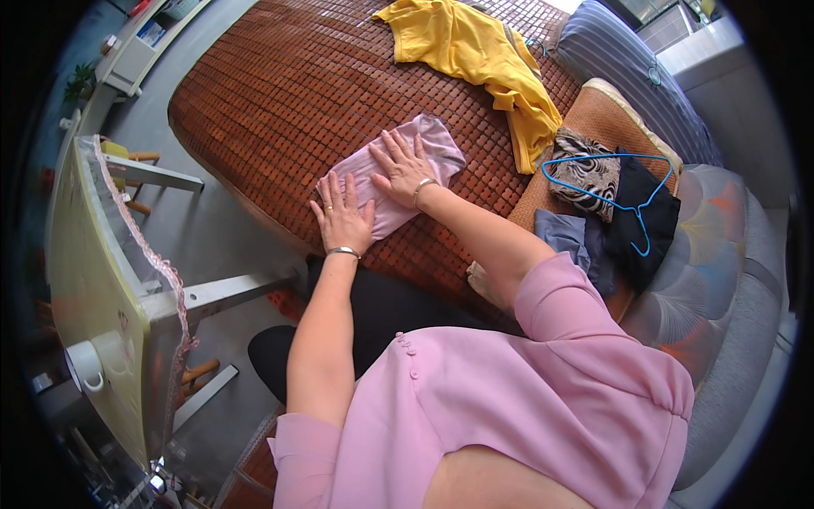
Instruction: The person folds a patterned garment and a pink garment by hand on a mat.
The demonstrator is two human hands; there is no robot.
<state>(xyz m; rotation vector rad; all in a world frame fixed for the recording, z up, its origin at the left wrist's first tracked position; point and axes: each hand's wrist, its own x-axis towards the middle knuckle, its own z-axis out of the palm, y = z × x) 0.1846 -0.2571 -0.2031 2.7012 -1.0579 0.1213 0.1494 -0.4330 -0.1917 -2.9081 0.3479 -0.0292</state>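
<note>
A folded pink garment (438,146) lies flat on the brown tile mat (254,110). My left hand (343,219) presses on its near left end with fingers spread. Farther along, my right hand (405,174) rests on the middle of the cloth, its fingers also stretched out. Neither hand grips anything. Both palms hide part of the garment, so its exact kind cannot be told. Beyond it a yellow shirt (462,47) is spread loosely across the mat.
To the right, a blue hanger (606,157) lies over a patterned cloth (585,174) and a black garment (649,208), beside a grey-blue cloth (562,236). A striped blue pillow (627,72) stands behind. On the left is a table (106,280) with a white mug (85,366).
</note>
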